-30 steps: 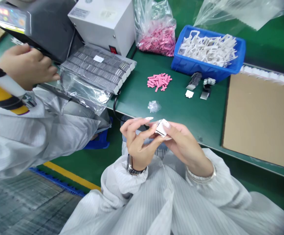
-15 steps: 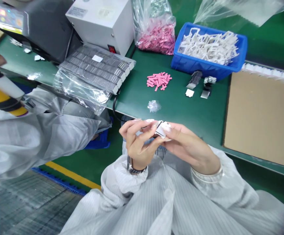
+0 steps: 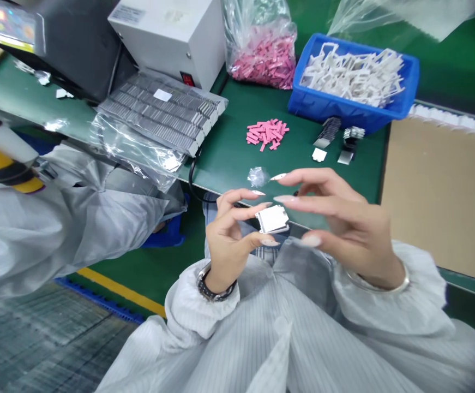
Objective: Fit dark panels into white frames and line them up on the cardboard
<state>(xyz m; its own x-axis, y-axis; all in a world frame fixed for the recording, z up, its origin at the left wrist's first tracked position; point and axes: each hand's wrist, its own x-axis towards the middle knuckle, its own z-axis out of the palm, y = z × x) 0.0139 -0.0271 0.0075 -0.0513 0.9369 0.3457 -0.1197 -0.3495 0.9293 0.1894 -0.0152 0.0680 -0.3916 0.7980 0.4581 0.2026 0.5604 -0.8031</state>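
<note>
My left hand (image 3: 232,234) pinches a small square white part (image 3: 272,219) between thumb and fingers, just over the near edge of the green table (image 3: 237,158). My right hand (image 3: 337,215) hovers beside the part with its fingers spread and holds nothing. A small pile of pink strips (image 3: 266,134) lies on the table beyond my hands, with a crumpled bit of clear film (image 3: 257,176) closer in. A few small metal pieces (image 3: 335,143) lie in front of a blue bin (image 3: 343,112) filled with white frames.
A co-worker's sleeve (image 3: 53,218) fills the left. A wrapped tray of grey parts (image 3: 161,114) leans against a white machine box (image 3: 172,33). A bag of pink strips (image 3: 262,54) stands at the back. A brown board (image 3: 442,191) covers the table's right side.
My right hand has let go of the white part and opened, lifting to the right. My left hand now holds the part alone. The co-worker's hand has left the view at the left.
</note>
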